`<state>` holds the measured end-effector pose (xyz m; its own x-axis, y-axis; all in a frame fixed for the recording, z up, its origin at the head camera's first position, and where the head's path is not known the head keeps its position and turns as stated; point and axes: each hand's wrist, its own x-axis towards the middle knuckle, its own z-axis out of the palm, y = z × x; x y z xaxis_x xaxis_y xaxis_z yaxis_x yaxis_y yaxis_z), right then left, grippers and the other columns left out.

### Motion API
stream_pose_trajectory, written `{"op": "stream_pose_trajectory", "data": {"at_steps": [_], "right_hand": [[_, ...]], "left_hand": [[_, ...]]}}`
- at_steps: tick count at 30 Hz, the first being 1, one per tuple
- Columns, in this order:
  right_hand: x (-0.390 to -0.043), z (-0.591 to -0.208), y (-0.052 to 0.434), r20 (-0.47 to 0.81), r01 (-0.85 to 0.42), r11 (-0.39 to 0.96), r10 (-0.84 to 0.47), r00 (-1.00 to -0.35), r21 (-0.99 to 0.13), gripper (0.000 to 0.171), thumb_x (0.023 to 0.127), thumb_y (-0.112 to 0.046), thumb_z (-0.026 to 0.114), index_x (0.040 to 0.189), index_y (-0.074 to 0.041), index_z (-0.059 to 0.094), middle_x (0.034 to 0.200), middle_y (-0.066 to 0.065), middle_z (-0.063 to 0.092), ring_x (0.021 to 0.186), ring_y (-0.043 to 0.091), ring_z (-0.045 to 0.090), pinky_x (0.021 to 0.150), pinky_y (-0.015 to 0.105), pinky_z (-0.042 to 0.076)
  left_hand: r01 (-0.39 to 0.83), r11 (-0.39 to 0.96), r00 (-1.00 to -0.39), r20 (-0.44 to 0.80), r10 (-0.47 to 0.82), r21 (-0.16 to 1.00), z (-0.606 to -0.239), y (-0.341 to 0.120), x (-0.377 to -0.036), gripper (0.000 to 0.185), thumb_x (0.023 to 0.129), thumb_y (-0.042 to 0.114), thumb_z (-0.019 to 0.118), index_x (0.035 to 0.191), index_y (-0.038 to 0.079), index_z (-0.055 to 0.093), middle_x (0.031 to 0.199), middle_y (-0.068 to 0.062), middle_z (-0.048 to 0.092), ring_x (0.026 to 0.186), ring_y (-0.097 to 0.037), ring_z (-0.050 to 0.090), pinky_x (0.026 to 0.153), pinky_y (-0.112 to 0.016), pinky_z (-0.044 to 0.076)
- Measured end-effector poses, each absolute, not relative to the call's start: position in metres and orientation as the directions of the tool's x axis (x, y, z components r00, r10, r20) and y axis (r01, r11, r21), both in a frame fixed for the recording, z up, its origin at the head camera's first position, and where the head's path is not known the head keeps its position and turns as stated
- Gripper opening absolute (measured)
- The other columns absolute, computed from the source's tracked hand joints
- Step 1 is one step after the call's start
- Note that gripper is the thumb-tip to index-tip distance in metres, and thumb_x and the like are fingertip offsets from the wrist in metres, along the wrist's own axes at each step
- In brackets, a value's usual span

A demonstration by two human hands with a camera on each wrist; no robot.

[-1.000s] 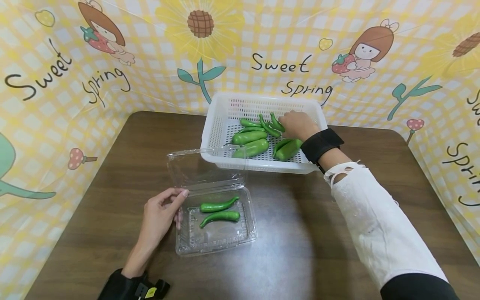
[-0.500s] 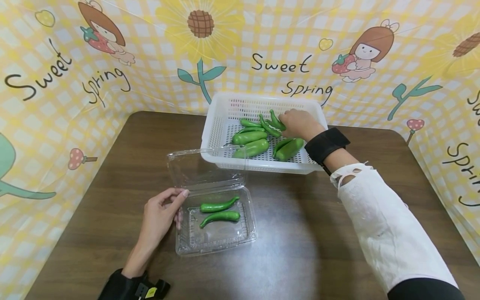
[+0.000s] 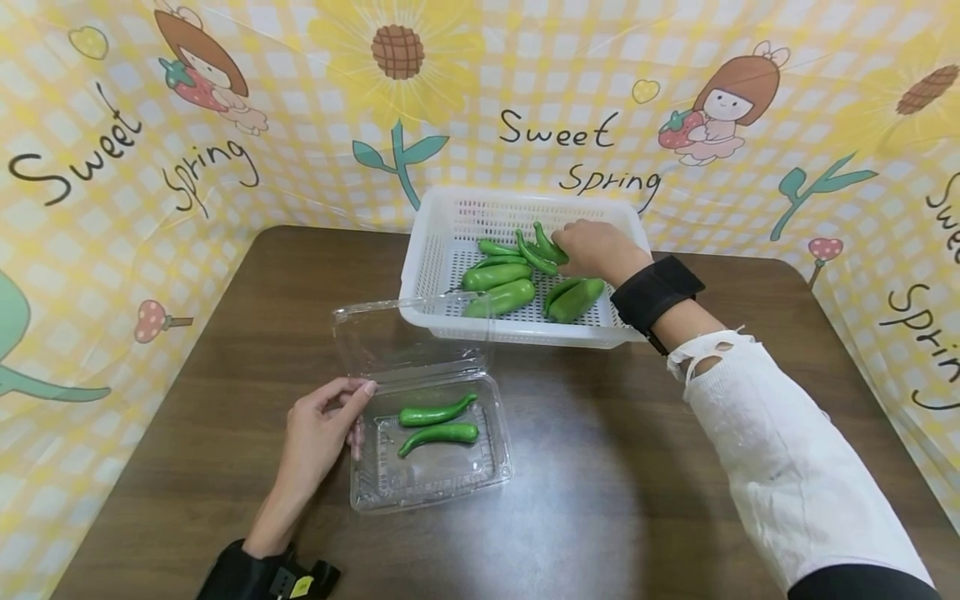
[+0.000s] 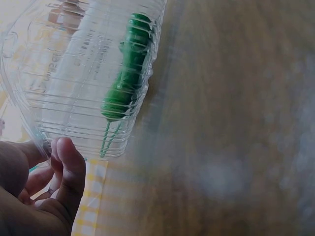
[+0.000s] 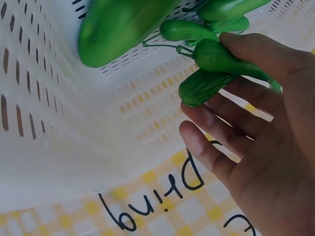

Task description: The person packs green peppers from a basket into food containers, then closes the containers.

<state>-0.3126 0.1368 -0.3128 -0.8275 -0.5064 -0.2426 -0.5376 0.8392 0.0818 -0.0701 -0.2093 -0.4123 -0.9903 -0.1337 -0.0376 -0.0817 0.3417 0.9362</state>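
Brown wood-grain table (image 3: 615,517), enclosed on three sides by a yellow checked backdrop (image 3: 300,125) printed with sunflowers and "Sweet Spring". White perforated basket (image 3: 442,250) stands at the far middle of the table, holding a loose heap of green peppers (image 3: 498,296). Nearer the person, just in front of the basket's left corner, sits a clear plastic clamshell box (image 3: 431,479) with its lid (image 3: 408,337) raised upright; two slim green peppers (image 3: 438,433) lie side by side in its tray. Right hand (image 3: 596,250) reaches into the basket's far right part; wrist view shows thumb and fingers (image 5: 216,125) pinching one small curved pepper (image 5: 224,59) near its stem end, with a second, ribbed pepper (image 5: 204,86) touching the fingers just beneath it. Cannot tell whether that second one is held as well. Left hand (image 3: 318,429) rests on the table at the box's left edge, fingers curled round the rim at the hinge corner, thumb (image 4: 69,164) against the clear plastic.
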Motion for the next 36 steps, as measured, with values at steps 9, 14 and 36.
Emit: {"op": "stream_pose_trajectory", "data": {"at_steps": [9, 14, 36], "right_hand": [[-0.307, -0.306, 0.137, -0.263, -0.535, 0.841, -0.500, -0.825, 0.079, 0.021, 0.091, -0.021, 0.067, 0.104, -0.005, 0.061, 0.093, 0.010, 0.060, 0.085, 0.026, 0.055, 0.079, 0.039, 0.049], [-0.305, -0.303, 0.138, -0.281, -0.541, 0.837, -0.500, -0.819, 0.087, 0.026, 0.091, -0.023, 0.068, 0.107, -0.004, 0.061, 0.096, 0.010, 0.062, 0.087, 0.026, 0.057, 0.082, 0.040, 0.051], [-0.265, -0.285, 0.138, -0.209, -0.597, 0.794, -0.568, -0.796, 0.116, 0.026, 0.090, -0.025, 0.071, 0.102, -0.005, 0.061, 0.093, 0.010, 0.062, 0.082, 0.024, 0.056, 0.075, 0.039, 0.051]], "left_hand": [[-0.067, 0.339, -0.992, -0.025, -0.127, 0.938, -0.413, -0.209, -0.071, 0.032, 0.097, 0.037, 0.064, 0.109, 0.008, 0.070, 0.070, -0.021, 0.062, 0.040, -0.024, 0.057, 0.039, -0.038, 0.052], [-0.067, 0.329, -0.991, -0.025, -0.131, 0.942, -0.413, -0.209, -0.072, 0.032, 0.096, 0.037, 0.065, 0.108, 0.007, 0.070, 0.071, -0.022, 0.062, 0.040, -0.024, 0.057, 0.039, -0.038, 0.052], [-0.076, 0.343, -0.991, -0.032, -0.132, 0.936, -0.413, -0.211, -0.070, 0.032, 0.097, 0.037, 0.064, 0.112, 0.009, 0.070, 0.069, -0.017, 0.063, 0.041, -0.025, 0.057, 0.040, -0.038, 0.052]]}}
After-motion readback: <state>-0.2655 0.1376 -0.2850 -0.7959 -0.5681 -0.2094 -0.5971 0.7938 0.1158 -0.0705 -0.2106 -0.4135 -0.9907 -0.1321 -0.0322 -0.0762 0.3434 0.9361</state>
